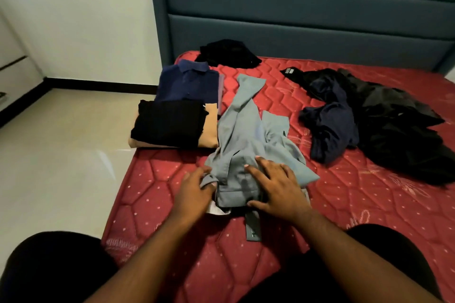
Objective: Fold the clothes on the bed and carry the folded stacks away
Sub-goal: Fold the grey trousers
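While both forearms reach up from the bottom of the frame, the left hand (194, 188) pinches a bunched edge of the grey-blue trousers (248, 138) between thumb and curled fingers at lower centre, and the right hand (275, 184) lies flat on the same garment just to its right, fingers spread and straight, pressing the waistband end down. The two hands are near each other but apart, with a strip of grey-blue cloth between them. These trousers run from the hands up toward the centre of the frame, one leg stretched long and the other folded short beside it, all on the red quilted mattress (332, 204). A dark label strip (252, 227) pokes out from under the waistband below the right hand. Left of the trousers, at the mattress edge, sits a folded stack (172, 123) with a black piece on top of a tan one, and just above it a folded navy polo shirt (188, 81). A crumpled black garment (227, 53) lies higher up by the teal padded headboard (307, 7). At the right of the frame, a loose heap of dark clothes (369, 120) spreads over the mattress. Pale floor tiles (61, 142) fill the left.
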{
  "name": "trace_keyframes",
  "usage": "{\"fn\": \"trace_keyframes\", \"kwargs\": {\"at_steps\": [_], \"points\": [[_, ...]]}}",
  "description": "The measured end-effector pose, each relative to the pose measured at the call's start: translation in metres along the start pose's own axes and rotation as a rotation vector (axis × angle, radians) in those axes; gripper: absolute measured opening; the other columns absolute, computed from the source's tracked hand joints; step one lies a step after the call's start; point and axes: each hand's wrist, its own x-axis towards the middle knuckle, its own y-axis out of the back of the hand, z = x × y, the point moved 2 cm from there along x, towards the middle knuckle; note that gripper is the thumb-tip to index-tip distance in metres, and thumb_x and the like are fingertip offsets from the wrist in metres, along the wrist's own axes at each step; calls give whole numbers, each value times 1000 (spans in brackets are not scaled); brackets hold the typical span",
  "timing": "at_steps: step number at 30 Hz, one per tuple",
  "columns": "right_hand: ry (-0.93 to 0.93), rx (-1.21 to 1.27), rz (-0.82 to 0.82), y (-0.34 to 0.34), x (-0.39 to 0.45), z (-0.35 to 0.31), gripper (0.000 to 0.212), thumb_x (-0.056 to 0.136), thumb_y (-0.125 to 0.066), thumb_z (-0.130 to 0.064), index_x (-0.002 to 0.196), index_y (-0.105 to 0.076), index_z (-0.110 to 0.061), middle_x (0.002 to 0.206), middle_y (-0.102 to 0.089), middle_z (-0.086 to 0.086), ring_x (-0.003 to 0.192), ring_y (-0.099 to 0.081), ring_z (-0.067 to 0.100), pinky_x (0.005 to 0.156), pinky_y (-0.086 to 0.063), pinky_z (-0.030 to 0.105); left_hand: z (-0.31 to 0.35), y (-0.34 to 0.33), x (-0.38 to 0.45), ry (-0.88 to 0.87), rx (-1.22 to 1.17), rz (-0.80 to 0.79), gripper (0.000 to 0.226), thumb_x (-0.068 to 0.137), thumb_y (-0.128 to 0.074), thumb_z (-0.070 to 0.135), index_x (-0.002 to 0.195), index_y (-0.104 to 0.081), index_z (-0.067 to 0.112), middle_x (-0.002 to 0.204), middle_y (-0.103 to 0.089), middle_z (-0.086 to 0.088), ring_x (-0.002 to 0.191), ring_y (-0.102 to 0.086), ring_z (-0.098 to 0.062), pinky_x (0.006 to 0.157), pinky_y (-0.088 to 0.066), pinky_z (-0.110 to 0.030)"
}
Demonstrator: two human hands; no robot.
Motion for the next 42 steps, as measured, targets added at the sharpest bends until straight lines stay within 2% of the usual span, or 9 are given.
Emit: {"fn": "trace_keyframes", "kwargs": {"at_steps": [4,9,15,20,27,30,33,37,42], "points": [[68,-105,-26,-11,-2,-18,83,59,-67,-71,130,-51,-32,150,-38,8,135,-36,31,105,-30,54,-3,-21,-19,59,-300,61,28,94,-50,41,105,-68,23,102,-71,1,100,-67,-19,93,-52,-44],[-29,-133,180,-7,1,-9,28,78,-67,-45,100,-66,-28,144,-48,5,135,-37,32,107,-23,58,-3,11,-32,9,-483,421,18,101,-51,29,105,-65,19,99,-68,4,97,-65,-17,85,-53,-33],[-18,-65,370,9,1,-16,19,78,-73,-25,96,-68,-23,111,-64,1,98,-58,27,80,-37,40,-20,12,-41,-165,510,172,66,78,-60,65,135,-48,33,137,-38,0,122,-43,-23,97,-39,-47],[50,66,259,7,0,-24,19,82,-52,-27,88,-66,-18,84,-63,1,73,-60,27,63,-42,33,-18,-13,-43,-289,637,-68,75,75,-64,62,141,-43,36,119,-53,1,105,-54,-23,85,-46,-37],[209,87,393,14,-2,-37,20,85,-56,-31,76,-55,-14,72,-52,6,65,-50,27,59,-37,36,24,3,-36,-126,-396,436,33,91,-55,-3,115,-71,13,108,-72,4,92,-66,3,86,-52,-18],[244,103,328,15,-9,-40,25,84,-52,-35,69,-52,-15,65,-54,4,57,-55,27,47,-40,32,34,23,-28,-138,-585,560,32,93,-53,-1,106,-72,21,108,-71,3,102,-66,-13,89,-52,-27],[26,20,69,3,-12,-20,27,81,-53,-45,83,-57,-18,83,-59,3,75,-61,27,57,-47,33,0,38,-32,-126,-317,605,34,90,-52,-7,103,-71,18,110,-58,-4,98,-60,-10,85,-43,-11],[-365,-94,-309,-13,-22,6,51,80,-62,-52,119,-44,-26,118,-49,4,109,-54,31,81,-47,42,-69,37,-30,192,241,289,32,85,-60,3,115,-65,14,117,-48,-16,106,-55,-34,91,-43,-29],[-405,172,-358,-7,-6,21,38,85,-56,-18,121,-45,-21,120,-57,12,105,-59,36,79,-49,40,-63,29,-18,-13,193,101,41,80,-60,-3,113,-71,18,103,-70,-6,95,-66,-24,77,-49,-29]]}}
